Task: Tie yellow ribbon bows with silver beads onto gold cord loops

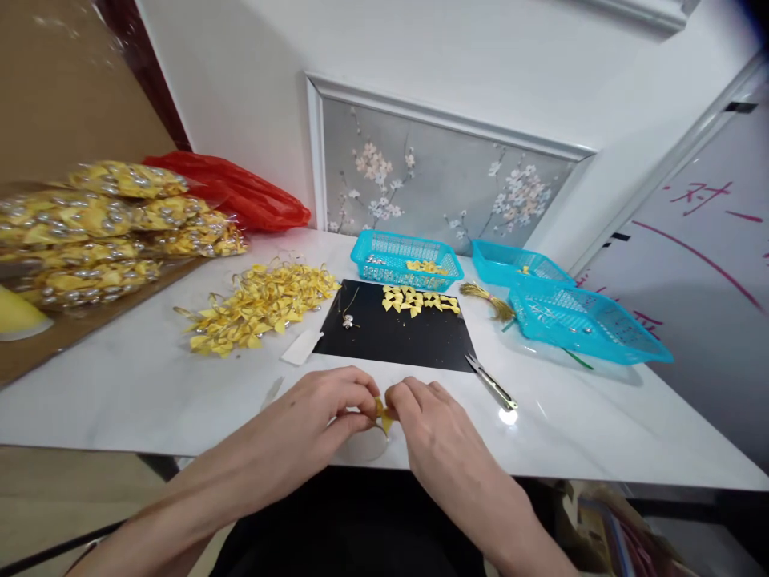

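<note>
Near the front edge of the table, my left hand pinches a small yellow petal-like piece. My right hand closes on the same piece from the other side, and its fingertips are partly hidden. A thin dark stem or wire seems to curve below it. Beyond my hands lies a black mat with rows of yellow leaf-shaped pieces along its far side. A silvery bead cluster on a thin stem rests at the mat's left. Thread snips lie at its right corner.
A heap of finished yellow sprigs lies left of the mat. Bagged yellow bundles and a red plastic bag are farther left. Blue baskets stand at the back and right, by a bunch of thin stems.
</note>
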A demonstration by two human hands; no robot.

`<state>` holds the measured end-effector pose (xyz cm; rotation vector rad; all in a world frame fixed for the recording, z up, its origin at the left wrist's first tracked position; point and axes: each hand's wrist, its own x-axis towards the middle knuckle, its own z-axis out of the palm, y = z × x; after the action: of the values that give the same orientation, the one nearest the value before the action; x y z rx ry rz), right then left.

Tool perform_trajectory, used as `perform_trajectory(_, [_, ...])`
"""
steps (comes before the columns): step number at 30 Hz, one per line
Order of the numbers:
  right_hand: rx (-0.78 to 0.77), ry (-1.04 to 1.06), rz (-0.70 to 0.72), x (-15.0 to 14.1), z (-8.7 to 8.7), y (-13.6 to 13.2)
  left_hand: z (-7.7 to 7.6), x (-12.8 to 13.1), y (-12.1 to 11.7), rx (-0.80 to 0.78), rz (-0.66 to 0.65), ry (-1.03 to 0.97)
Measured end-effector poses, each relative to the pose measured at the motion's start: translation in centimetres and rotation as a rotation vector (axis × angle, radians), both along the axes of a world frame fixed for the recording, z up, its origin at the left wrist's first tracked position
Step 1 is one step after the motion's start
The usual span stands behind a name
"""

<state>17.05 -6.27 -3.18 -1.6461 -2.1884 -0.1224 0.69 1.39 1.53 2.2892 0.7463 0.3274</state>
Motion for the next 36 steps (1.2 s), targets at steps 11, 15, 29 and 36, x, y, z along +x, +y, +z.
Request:
perform_trajectory(11, [0.240, 0.766, 0.047, 0.0, 2.3, -2.7, 0.6, -0.9, -1.6, -0.107, 0.138, -0.214])
perform_trajectory(15, [0.223, 0.782, 0.030, -0.9, 2.1, -3.2, 0.7, -0.7, -2.4, -0.044, 0.153, -0.277])
perform_trajectory(29, [0.198, 0.851, -0.004, -1.8, 1.9, -2.4, 0.0, -0.5, -3.1, 0.010, 0.306, -0.356])
perform_trajectory(36, [0.229, 0.822, -0.018, -2.0, 2.0, -2.2, 0.0, -0.5, -3.0, -0.002, 0.338, -0.325])
